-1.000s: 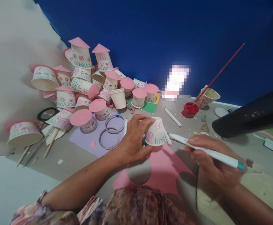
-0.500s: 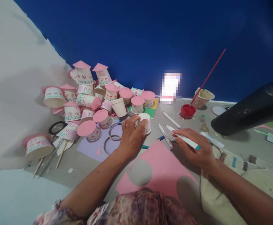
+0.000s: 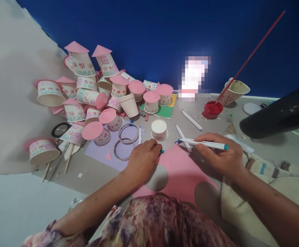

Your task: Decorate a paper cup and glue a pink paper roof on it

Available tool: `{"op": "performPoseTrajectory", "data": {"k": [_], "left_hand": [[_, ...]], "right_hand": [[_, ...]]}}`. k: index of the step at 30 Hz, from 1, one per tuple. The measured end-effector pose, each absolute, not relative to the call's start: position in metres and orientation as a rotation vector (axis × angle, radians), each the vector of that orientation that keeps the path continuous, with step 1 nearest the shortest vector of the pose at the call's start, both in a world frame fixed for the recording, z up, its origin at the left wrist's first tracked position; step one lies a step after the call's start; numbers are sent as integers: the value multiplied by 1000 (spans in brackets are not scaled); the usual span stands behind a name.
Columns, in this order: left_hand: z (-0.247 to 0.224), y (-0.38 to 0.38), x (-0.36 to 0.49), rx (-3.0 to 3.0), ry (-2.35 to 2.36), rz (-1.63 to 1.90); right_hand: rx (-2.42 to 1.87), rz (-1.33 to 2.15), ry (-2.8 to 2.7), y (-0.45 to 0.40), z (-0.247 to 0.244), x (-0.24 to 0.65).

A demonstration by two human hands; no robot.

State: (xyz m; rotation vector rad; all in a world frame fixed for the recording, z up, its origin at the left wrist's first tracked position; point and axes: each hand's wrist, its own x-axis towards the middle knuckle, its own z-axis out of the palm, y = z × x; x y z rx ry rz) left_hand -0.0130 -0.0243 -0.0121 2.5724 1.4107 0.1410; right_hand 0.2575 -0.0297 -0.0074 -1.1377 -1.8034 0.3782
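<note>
In my right hand [image 3: 220, 152] is a white marker [image 3: 208, 143] with a teal end, held level with its tip pointing left. My left hand [image 3: 145, 159] has its fingertips closed at a small teal marker cap [image 3: 162, 151] by the edge of the pink paper [image 3: 181, 168]. Most of the cap is hidden by the fingers. Just beyond that hand a white paper cup [image 3: 160, 130] stands upside down, untouched, with drawing on its side. Two more white markers, a pink-ended marker [image 3: 184, 139] and a purple-ended marker [image 3: 191, 120], lie near the right hand.
Several decorated cups with pink paper roofs [image 3: 92, 130] are piled at the left. Two tape rings [image 3: 115, 151] lie on purple paper. A red pot [image 3: 212, 109] with a stick, a patterned cup [image 3: 233, 92] and a dark cylinder [image 3: 277, 115] stand at the right.
My left hand has let go of the white cup and come down to the teal cap. The marker in my right hand has turned closer to level. The view has shifted slightly.
</note>
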Motion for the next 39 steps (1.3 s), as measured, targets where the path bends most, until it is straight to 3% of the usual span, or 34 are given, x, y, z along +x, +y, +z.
{"op": "performPoseTrajectory", "data": {"k": [11, 18, 24, 30, 39], "left_hand": [[-1, -33, -21, 1737, 1295, 662], [-4, -33, -18, 1702, 1269, 690], [-5, -34, -14, 1033, 1041, 827], [-1, -38, -8, 720, 853, 909], [-1, -41, -3, 515, 935, 1004]], "right_hand": [[-1137, 963, -1804, -41, -2, 252], [-1148, 938, -1769, -43, 0, 254], [-1168, 1030, -1591, -44, -2, 256], [-1078, 1177, -1542, -45, -3, 255], [-1038, 974, -1777, -48, -1, 250]]}}
